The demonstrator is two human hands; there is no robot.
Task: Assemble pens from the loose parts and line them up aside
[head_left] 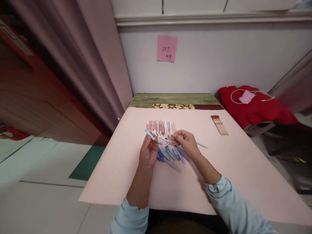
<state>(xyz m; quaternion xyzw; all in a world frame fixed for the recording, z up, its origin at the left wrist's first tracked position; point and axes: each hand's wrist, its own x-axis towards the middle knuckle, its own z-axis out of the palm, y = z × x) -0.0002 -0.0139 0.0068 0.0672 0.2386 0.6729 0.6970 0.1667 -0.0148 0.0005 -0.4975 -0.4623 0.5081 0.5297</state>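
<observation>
Above the pink-covered table, my left hand is closed on a light blue pen piece that sticks out past the fingertips. It may be a cap or a barrel; its lower end is hidden by the fingers. My right hand is a little to the right, thumb and fingers pinched together; what they hold, if anything, is too small to make out. Between and below the hands lie several loose blue pen parts, some with dark blue ends. Just beyond stands a row of pink and clear pen parts, partly covered by my fingers.
Several brown pens lie side by side at the table's right. A pale blue pen rests beside my right wrist. Red cloth with a cord is piled beyond the right edge. A purple curtain hangs at left.
</observation>
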